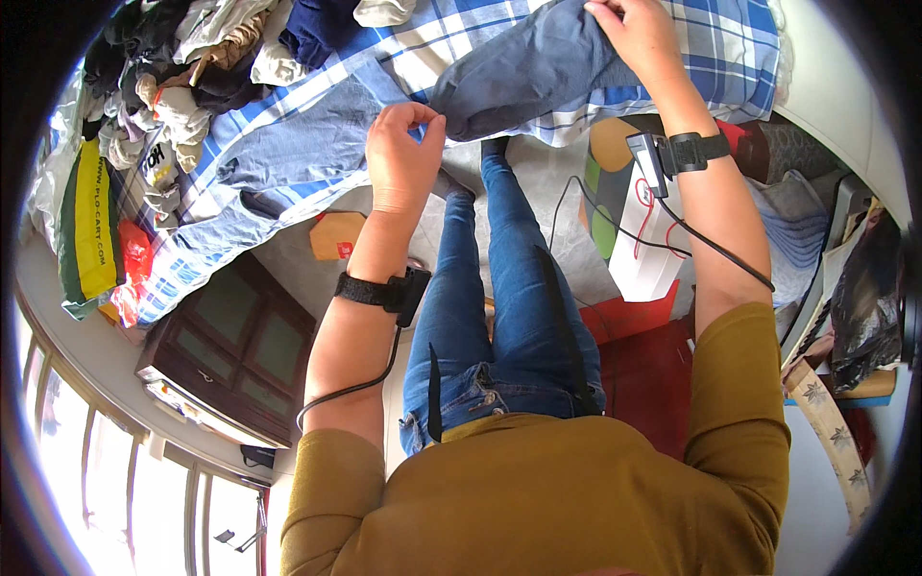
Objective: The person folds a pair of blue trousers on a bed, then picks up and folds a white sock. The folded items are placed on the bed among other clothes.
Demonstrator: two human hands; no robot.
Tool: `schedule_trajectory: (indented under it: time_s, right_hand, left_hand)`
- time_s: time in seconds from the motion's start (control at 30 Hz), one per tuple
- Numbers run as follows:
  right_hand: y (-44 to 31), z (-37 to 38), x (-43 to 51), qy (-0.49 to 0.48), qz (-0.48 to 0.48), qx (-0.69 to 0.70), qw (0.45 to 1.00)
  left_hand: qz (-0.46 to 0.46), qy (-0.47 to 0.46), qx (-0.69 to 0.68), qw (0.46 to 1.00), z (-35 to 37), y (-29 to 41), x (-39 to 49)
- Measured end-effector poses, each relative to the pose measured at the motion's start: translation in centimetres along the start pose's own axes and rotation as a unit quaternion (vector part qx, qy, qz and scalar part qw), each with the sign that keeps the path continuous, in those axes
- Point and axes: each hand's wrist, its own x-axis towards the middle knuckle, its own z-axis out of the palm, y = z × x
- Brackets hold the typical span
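Note:
A dark blue-grey garment point(529, 72), folded into a long shape, stretches between my hands over a blue-and-white plaid bed cover point(727, 50). My left hand point(407, 151) pinches its near left corner between thumb and forefinger. At the far right end, my right hand point(641, 36) grips the fabric with the thumb on top; its fingertips are partly hidden at the picture's upper edge. Left of my left hand, a lighter blue-grey garment point(302, 144) lies spread and wrinkled on the cover. Each forearm carries a black strapped device with a cable.
Crumpled clothes and socks point(173, 108) heap at the upper left, beside a green-and-yellow bag point(94, 230) bearing writing. A dark wooden cabinet point(230, 338) stands lower left. On the floor to the right are a white paper bag point(645, 245) and a red box point(641, 317). Cables hang near my legs.

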Motion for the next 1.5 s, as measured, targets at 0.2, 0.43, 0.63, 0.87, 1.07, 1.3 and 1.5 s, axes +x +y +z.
schedule_trajectory:
  time_s: [0.2, 0.43, 0.63, 0.87, 1.07, 1.3, 1.5]
  right_hand:
    - [-0.6, 0.4, 0.4, 0.028, 0.029, -0.023, 0.999]
    - [0.2, 1.2, 0.1, 0.057, -0.011, -0.030, 0.998]
    - [-0.6, 1.4, 0.1, 0.063, -0.024, -0.075, 0.995]
    - [-2.8, 0.3, -2.4, 0.103, 0.005, -0.052, 0.993]
    - [-2.6, 2.4, -4.9, 0.035, -0.011, -0.029, 0.999]
    - [1.4, 3.5, -5.2, 0.163, 0.009, -0.003, 0.987]
    - [6.4, 0.3, -6.0, 0.183, 0.259, -0.018, 0.948]
  left_hand:
    - [0.093, 0.053, 0.105, 0.989, 0.9, 0.5, 0.2]
    - [0.005, 0.015, 0.007, 1.000, 1.0, 0.1, 0.5]
    - [-0.127, 0.009, -0.088, 0.988, -0.1, 0.1, 0.9]
    - [-0.084, 0.023, -0.085, 0.993, 0.4, 0.7, 0.5]
    - [-0.117, -0.031, -0.133, 0.984, 0.4, 0.2, 1.2]
    - [-0.099, -0.066, -0.083, 0.989, 1.4, 0.2, 1.8]
    - [-0.115, -0.075, -0.044, 0.990, 1.5, 0.2, 1.7]
